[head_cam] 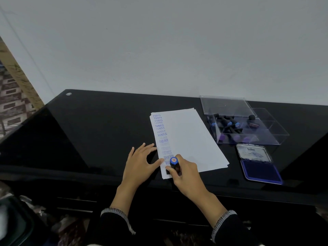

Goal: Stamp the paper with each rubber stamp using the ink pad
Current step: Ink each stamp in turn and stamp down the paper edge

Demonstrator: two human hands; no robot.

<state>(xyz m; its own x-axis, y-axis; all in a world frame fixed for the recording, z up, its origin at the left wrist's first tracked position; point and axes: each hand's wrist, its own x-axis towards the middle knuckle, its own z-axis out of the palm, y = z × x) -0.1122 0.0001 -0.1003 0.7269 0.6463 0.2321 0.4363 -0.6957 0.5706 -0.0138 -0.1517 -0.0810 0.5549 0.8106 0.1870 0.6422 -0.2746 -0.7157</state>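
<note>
On the black glass surface [106, 121], a stack of paper [191, 137] lies with its long axis running away and slightly leftward, a column of blue imprints down its left edge. The left hand [140, 162], open and flat, pins that edge. The right hand [186, 174] is closed around a blue-capped rubber stamp [174, 165], upright, pressing near the bottom corner. Next likely: lift straight up, swap stamps at the clear box [248, 126], re-ink on the open ink pad [260, 170].
</note>
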